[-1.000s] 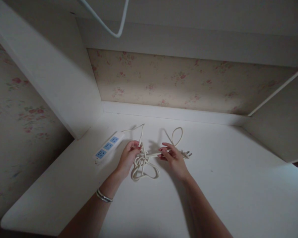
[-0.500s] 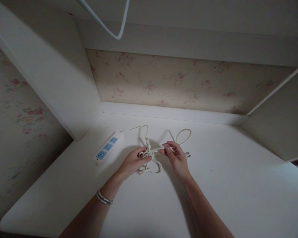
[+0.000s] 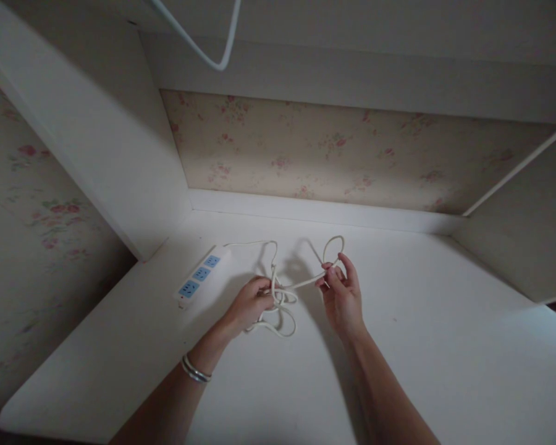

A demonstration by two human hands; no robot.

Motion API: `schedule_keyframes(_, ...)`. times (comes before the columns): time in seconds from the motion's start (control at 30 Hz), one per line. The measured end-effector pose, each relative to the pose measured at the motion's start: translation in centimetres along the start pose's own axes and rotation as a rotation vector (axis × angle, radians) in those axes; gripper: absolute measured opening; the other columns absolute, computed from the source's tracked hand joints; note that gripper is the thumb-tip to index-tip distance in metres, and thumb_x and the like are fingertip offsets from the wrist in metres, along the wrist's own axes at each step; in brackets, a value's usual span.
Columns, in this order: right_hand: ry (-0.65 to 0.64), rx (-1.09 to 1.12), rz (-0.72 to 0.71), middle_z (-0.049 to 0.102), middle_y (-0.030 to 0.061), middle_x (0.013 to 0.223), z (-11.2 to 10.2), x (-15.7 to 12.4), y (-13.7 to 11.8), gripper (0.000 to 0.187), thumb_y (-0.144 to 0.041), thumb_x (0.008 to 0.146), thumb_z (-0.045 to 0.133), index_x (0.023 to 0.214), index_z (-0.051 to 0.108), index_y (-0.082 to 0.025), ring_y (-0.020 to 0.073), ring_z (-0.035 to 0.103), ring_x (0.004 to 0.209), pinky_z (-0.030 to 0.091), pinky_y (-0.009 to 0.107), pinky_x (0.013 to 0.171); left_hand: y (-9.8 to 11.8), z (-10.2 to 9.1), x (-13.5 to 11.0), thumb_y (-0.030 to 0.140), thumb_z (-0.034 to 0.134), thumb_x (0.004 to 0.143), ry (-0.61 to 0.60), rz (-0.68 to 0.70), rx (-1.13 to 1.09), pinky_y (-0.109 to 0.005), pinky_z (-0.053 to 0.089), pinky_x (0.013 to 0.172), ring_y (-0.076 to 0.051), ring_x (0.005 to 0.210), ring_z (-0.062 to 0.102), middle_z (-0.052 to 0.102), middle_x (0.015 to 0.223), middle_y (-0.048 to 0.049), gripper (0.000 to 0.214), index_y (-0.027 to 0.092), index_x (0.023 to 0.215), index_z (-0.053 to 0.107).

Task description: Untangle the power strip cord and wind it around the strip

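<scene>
A white power strip (image 3: 199, 275) with blue socket faces lies at the left on the desk. Its cream power cord (image 3: 278, 326) leaves the far end and runs to a looped tangle in the middle. My left hand (image 3: 249, 304) is closed on the tangled part, and loops hang below and beside its fingers. Between thumb and fingers, my right hand (image 3: 341, 296) pinches another stretch of the same cord. The cord runs fairly straight between the two hands, and one loop rises above the right fingertips. The plug is hidden from sight.
The white desk (image 3: 435, 346) is bounded by a back ledge (image 3: 324, 212), a left panel (image 3: 120, 148) and a right panel (image 3: 523, 235). Overhead, a bent white rod or cable (image 3: 220, 65) hangs down near a shelf (image 3: 352, 80).
My right hand has moved right and turned, drawing a longer stretch of cord from the tangle. The plug beside it has gone out of sight. Loops at my left hand have loosened.
</scene>
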State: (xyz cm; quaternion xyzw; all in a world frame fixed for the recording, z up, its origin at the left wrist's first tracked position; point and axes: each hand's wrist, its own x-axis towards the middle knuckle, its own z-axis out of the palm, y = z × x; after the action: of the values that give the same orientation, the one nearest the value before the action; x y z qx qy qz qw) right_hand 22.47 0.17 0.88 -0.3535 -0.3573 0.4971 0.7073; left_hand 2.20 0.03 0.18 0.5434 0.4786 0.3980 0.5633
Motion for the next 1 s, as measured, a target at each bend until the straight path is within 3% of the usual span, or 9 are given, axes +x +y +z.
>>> schedule_keyframes(0.17,0.126,0.206,0.095,0.062,-0.0070,0.088,-1.2,0.9,-1.0,0.038,-0.034,0.076,0.071,0.111,0.056,-0.040,0.0072,0.057,0.070,0.048,0.024,0.070,-0.2,-0.1,0.0,0.019,0.058,0.064,-0.053,-0.062,-0.131,-0.023,0.037,0.059,-0.015,0.068,0.058,0.068,0.080,-0.0050,0.026,0.016,0.088,0.069)
schedule_keyframes(0.27,0.079,0.289,0.194,0.060,-0.0045,0.078,-1.5,1.0,-1.8,0.024,-0.043,0.078,0.067,0.100,0.064,-0.032,0.0098,0.055,0.068,0.050,0.027,0.069,0.0,-0.2,0.0,0.013,0.054,0.059,-0.051,-0.105,-0.180,-0.025,0.039,0.061,-0.017,0.073,0.061,0.071,0.086,-0.0063,0.035,0.016,0.090,0.070)
schedule_keyframes(0.33,-0.001,0.285,0.241,0.057,-0.0035,0.074,-1.3,0.7,-2.1,0.030,-0.051,0.080,0.062,0.101,0.065,-0.029,0.0094,0.050,0.060,0.049,0.027,0.063,0.3,-0.3,0.0,0.012,0.053,0.056,-0.057,-0.119,-0.195,-0.025,0.040,0.063,-0.018,0.075,0.062,0.071,0.088,-0.0066,0.038,0.016,0.090,0.070)
schedule_keyframes(0.43,-0.157,0.207,0.273,0.048,-0.0052,0.065,-0.7,-0.2,-2.0,0.040,-0.052,0.075,0.066,0.106,0.063,-0.027,0.0075,0.037,0.049,0.039,0.023,0.049,0.5,-0.2,-0.1,0.013,0.055,0.058,-0.049,-0.126,-0.193,-0.026,0.041,0.063,-0.018,0.074,0.062,0.072,0.086,-0.0064,0.035,0.016,0.089,0.071)
schedule_keyframes(0.57,-0.287,0.115,0.290,0.034,-0.0095,0.049,-0.1,-1.0,-1.3,0.025,-0.044,0.075,0.069,0.086,0.060,-0.023,0.0057,0.024,0.041,0.027,0.022,0.046,0.5,-0.1,-0.1,0.014,0.056,0.058,-0.043,-0.115,-0.201,-0.027,0.043,0.065,-0.020,0.077,0.064,0.072,0.088,-0.0067,0.034,0.016,0.089,0.071)
schedule_keyframes(0.67,-0.315,0.050,0.273,0.040,-0.0090,0.045,0.0,-1.1,-0.9,0.022,-0.043,0.080,0.065,0.083,0.056,-0.023,0.0070,0.029,0.041,0.028,0.023,0.049,0.3,-0.2,0.0,0.013,0.056,0.058,-0.050,-0.114,-0.219,-0.028,0.044,0.068,-0.021,0.082,0.064,0.071,0.091,-0.0069,0.036,0.017,0.091,0.071)
schedule_keyframes(0.83,-0.401,-0.139,0.266,0.057,-0.0017,0.062,0.5,-1.3,0.1,0.027,-0.046,0.079,0.066,0.081,0.060,-0.020,0.0111,0.047,0.057,0.035,0.025,0.058,0.3,-0.3,0.2,0.015,0.061,0.059,-0.023,-0.058,-0.251,-0.026,0.044,0.068,-0.021,0.086,0.061,0.068,0.095,-0.0061,0.026,0.017,0.084,0.071)
schedule_keyframes(1.0,-0.400,-0.261,0.233,0.051,-0.0028,0.062,0.8,-1.4,1.2,0.025,-0.043,0.081,0.065,0.085,0.065,-0.018,0.0094,0.040,0.056,0.030,0.023,0.054,0.4,-0.1,0.2,0.016,0.063,0.061,0.016,0.036,-0.208,-0.024,0.044,0.068,-0.019,0.091,0.057,0.063,0.103,-0.0056,0.010,0.017,0.069,0.069)
